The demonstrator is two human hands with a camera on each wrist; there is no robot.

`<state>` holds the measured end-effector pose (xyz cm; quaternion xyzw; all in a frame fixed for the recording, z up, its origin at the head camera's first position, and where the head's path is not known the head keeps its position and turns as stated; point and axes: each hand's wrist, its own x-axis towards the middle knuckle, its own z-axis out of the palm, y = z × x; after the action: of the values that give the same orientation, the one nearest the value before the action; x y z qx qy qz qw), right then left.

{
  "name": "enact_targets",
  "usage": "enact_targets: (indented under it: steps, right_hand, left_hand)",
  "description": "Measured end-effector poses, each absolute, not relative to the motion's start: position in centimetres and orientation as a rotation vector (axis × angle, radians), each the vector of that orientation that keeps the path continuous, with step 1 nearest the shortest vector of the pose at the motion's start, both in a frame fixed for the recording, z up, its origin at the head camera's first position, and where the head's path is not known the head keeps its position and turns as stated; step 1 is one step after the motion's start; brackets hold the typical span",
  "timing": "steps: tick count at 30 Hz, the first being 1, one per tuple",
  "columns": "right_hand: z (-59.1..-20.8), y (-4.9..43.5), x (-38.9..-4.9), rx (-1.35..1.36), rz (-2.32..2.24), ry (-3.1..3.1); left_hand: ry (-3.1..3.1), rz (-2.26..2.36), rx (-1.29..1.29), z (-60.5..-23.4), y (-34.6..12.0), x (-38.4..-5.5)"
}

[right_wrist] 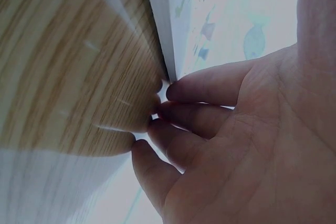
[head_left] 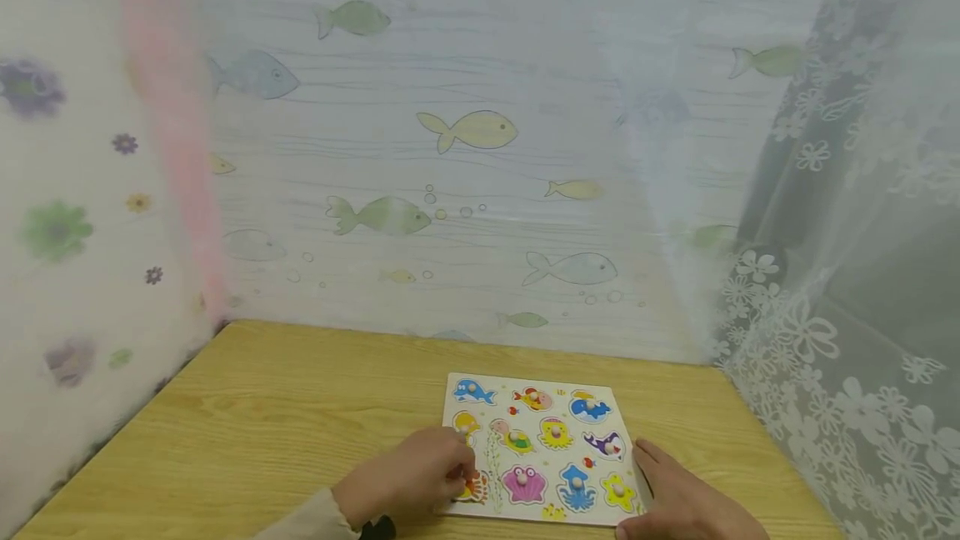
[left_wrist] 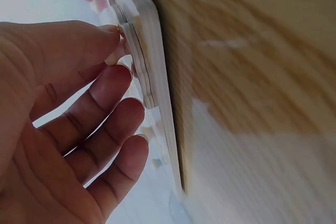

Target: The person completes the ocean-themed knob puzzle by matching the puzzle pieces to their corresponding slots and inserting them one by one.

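Observation:
A wooden peg puzzle board [head_left: 498, 508] lies flat on the table, with several sea-animal pieces on it, each with a small knob. At its near left corner, my left hand [head_left: 420, 473] pinches the orange crab piece [head_left: 476, 487], whose far part the fingers cover. In the left wrist view the thumb and forefinger meet at a small round knob [left_wrist: 116, 55] while the other fingers are loosely bent. My right hand [head_left: 682, 497] rests at the board's right side, its fairly straight fingers [right_wrist: 205, 85] touching the edge and the thumb near the close right corner.
The pink shell piece [head_left: 523, 483], blue squid piece [head_left: 576, 487] and yellow starfish piece [head_left: 618, 492] are along the near row. Beneath the board is a wood-grain table [head_left: 315, 390]. Fish-printed sheeting [head_left: 480, 215] hangs behind, and lacy curtain [head_left: 847, 357] borders the right.

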<state>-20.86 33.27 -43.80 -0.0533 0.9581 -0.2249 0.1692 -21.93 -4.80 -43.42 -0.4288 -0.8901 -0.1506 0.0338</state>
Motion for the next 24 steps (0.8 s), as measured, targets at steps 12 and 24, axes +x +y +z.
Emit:
enact_targets:
  steps: [12,24]
  right_hand:
    - [-43.82,33.14,-21.38,-0.296,-0.579,2.75]
    - [-44.41,33.65,-21.53,-0.39,-0.601,2.731]
  left_hand:
    - [-2.764,-0.483,-1.34,-43.8,-4.33,-21.9]
    - [-2.779,-0.527,-1.341,-44.05,-4.16,-21.51]
